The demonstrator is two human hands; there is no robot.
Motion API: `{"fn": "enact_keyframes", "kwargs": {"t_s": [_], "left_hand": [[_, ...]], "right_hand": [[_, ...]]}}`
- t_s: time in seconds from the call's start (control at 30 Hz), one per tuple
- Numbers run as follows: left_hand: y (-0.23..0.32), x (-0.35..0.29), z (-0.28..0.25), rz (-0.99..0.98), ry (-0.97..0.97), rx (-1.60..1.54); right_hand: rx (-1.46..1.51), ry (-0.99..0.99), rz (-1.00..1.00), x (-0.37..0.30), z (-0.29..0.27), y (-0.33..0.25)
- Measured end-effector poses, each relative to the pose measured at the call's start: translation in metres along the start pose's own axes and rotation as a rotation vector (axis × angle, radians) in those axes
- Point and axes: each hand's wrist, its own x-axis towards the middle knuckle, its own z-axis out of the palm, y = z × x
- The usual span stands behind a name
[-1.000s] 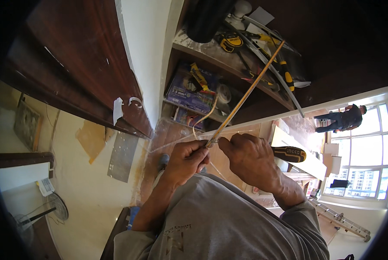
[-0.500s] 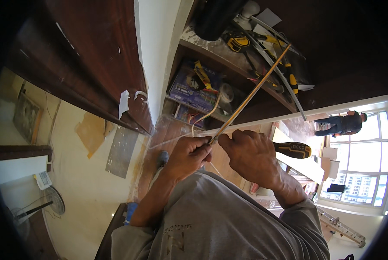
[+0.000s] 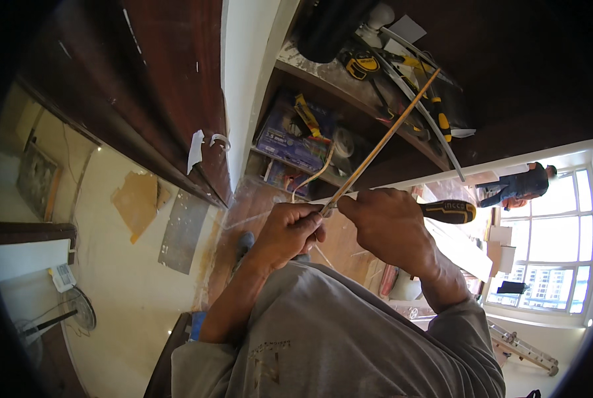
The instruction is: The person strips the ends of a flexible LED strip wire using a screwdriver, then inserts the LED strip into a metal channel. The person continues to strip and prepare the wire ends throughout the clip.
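Head view, folks: what are the fingers on the left hand [image 3: 286, 232] actually doing?

They're pinching the near end of a long thin strip [image 3: 382, 144], which is slanting up to the right, in front of the shelf [image 3: 323, 71].

And the right hand [image 3: 389, 222]?

Its fingers are wrapping round a screwdriver-like tool [image 3: 449, 211], with the dark handle sticking out to the right. The working end is sitting just beside the pinch; can't tell if it's touching. My guess: the left is gripping that close so the strip isn't wobbling there, with its long end sticking out ahead.

Why's the tape measure [image 3: 360, 66] lying up there?

Probably for easy reach, since both hands are holding stuff. A yellow tube [image 3: 305, 113] is resting on a blue box [image 3: 286, 149] lower down, likely just getting stored.
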Motion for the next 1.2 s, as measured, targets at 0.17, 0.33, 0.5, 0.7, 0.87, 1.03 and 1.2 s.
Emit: {"fn": "enact_keyframes", "kwargs": {"t_s": [0.17, 0.33, 0.5, 0.7, 0.87, 1.03, 1.2], "left_hand": [[0.001, -0.003, 0.000, -0.058, -0.007, -0.046], [-0.003, 0.003, -0.003, -0.033, -0.003, 0.068], [0.004, 0.004, 0.000, -0.045, 0.020, 0.004], [0.007, 0.005, -0.002, -0.064, -0.049, -0.069], [0.005, 0.008, -0.007, -0.051, -0.073, -0.074], [0.009, 0.009, -0.005, -0.043, -0.058, -0.048], [0.007, 0.013, -0.003, -0.059, -0.028, -0.051]], "right_hand": [[0.029, -0.093, 0.077, -0.012, -0.001, -0.008], [0.035, -0.021, 0.123, -0.016, 0.005, -0.011], [0.099, 0.030, 0.046, -0.016, 0.013, -0.007], [0.127, 0.059, 0.057, -0.012, 0.014, -0.005], [0.146, 0.026, 0.059, -0.008, 0.016, -0.001], [0.140, 0.024, 0.053, -0.004, 0.017, 0.001], [0.125, 0.043, 0.009, 0.002, 0.017, 0.003]]}}
